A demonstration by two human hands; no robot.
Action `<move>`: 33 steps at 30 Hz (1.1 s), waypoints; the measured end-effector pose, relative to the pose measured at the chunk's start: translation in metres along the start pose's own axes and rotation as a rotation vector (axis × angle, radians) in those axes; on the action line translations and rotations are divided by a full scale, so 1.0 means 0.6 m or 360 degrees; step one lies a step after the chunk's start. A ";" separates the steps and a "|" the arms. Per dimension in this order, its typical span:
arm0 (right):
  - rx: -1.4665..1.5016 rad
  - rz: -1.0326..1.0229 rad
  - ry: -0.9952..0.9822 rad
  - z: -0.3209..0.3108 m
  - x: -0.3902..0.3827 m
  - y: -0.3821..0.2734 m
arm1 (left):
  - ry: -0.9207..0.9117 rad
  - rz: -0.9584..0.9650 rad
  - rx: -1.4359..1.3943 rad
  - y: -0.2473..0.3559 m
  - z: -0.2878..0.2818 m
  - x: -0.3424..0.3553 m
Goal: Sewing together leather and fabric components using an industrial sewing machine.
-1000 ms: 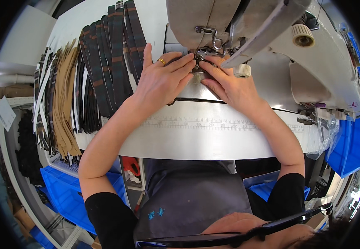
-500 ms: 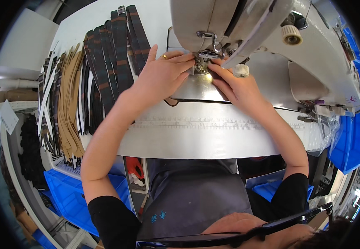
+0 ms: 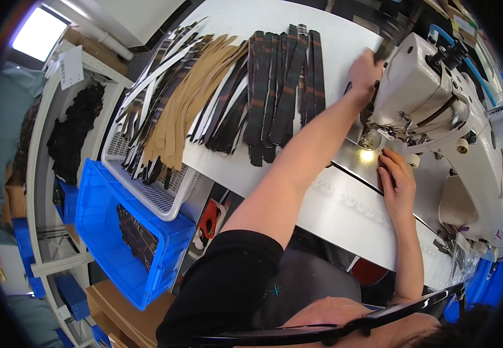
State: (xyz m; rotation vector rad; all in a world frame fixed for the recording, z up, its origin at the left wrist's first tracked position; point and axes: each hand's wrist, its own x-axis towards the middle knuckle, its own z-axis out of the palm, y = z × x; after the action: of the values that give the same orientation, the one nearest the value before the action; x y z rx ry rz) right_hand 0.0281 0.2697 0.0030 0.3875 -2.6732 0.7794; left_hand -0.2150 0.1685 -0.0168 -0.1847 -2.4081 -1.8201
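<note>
A white sewing machine (image 3: 413, 81) stands at the right, its lamp lighting the metal plate under the needle. My left hand (image 3: 367, 72) reaches past the left side of the machine head to its far side. Its fingers are curled and partly hidden, and a blurred dark shape lies just beyond them; I cannot make out what they hold. Near the needle area, my right hand (image 3: 397, 182) rests on the machine bed, fingers extended, with nothing visible in them. Dark plaid fabric strips (image 3: 283, 87) lie in a row left of my left forearm.
Tan strips (image 3: 190, 98) and black-and-white strips hang over the table's left side, above a white plastic basket (image 3: 170, 203). Below stands a blue bin (image 3: 106, 232) with dark plaid fabric inside. A ruler scale (image 3: 344, 200) runs along the table front. Shelving (image 3: 40, 174) stands far left.
My left hand has left the needle area and moved to the far side of the machine head. My right hand stays near the needle. The view has swung left.
</note>
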 end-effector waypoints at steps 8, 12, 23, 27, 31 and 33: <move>-0.0124 -0.0428 0.0043 0.029 -0.020 -0.148 | -0.0076 -0.0545 -0.1562 0.101 -0.363 -0.325; -0.0221 -0.0573 -0.0079 0.050 -0.019 -0.209 | -0.0772 -0.1111 -0.1366 0.076 -0.378 -0.548; 0.0189 0.0023 0.0066 0.035 -0.030 -0.092 | 0.0141 0.0595 0.1774 0.001 -0.685 -0.293; 0.0301 0.0131 0.0041 0.043 -0.035 -0.096 | -0.0165 0.0140 0.0657 0.048 -0.743 -0.255; 0.0188 0.0140 0.0087 0.032 -0.033 -0.098 | -0.0455 0.0366 -0.0416 0.172 -0.740 -0.282; 0.0133 0.0070 0.0061 0.032 -0.038 -0.083 | -0.0835 0.0433 -0.0657 0.206 -0.662 -0.304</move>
State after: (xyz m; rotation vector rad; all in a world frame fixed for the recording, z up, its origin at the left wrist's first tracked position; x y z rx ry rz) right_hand 0.0617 0.2224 0.0022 0.3320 -2.6276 0.9049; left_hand -0.0064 -0.1849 0.1774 -1.0904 -2.0867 -2.3191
